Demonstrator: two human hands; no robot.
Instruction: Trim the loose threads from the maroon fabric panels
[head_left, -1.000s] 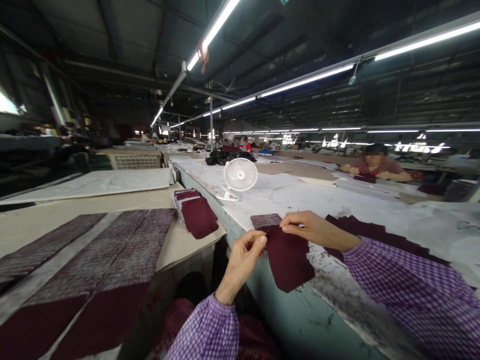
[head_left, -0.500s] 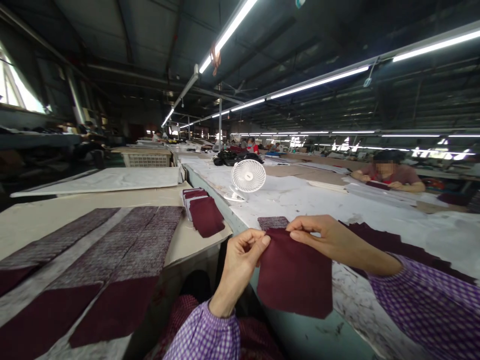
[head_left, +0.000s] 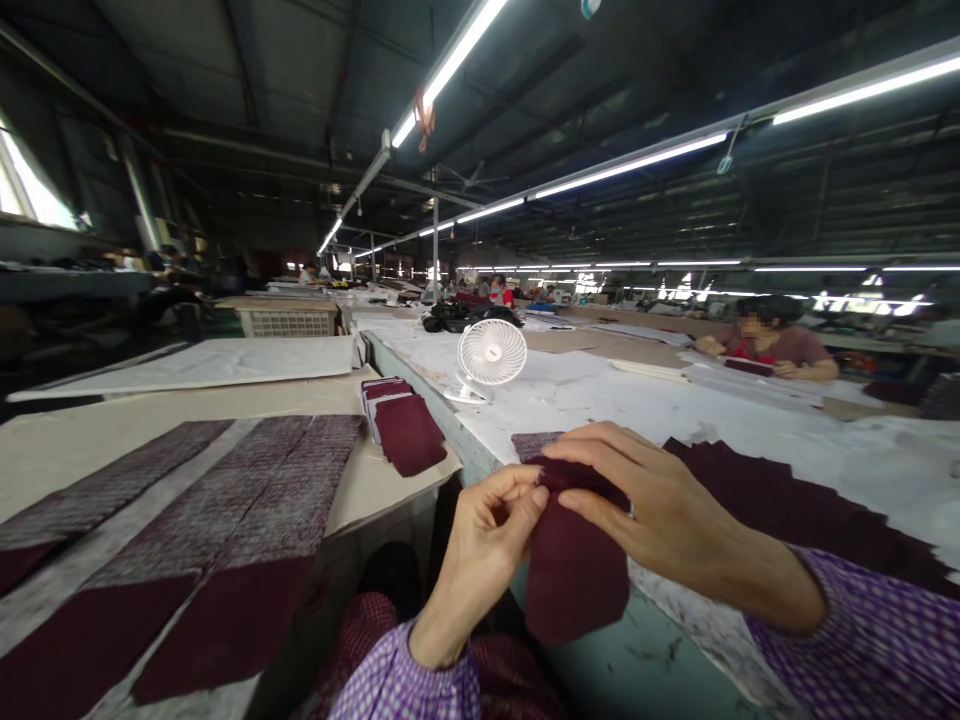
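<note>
A maroon fabric piece hangs from both hands over the front edge of the table. My left hand pinches its upper left corner between thumb and fingers. My right hand grips the top edge, thumb in front and fingers folded over the cloth, which bunches beneath them. Just behind the hands lies a grey-maroon mottled piece, partly covered. To the right, a fanned row of maroon pieces rests on the white tabletop.
A white fan stands on the white table. On the left board sit a small stack of maroon pieces and mottled maroon panels. A co-worker sits across at the right, and a crate stands further back.
My right hand has moved over the top edge and folded its fingers onto the cloth. The fabric piece now looks narrower and more gathered. My left hand keeps its pinch.
</note>
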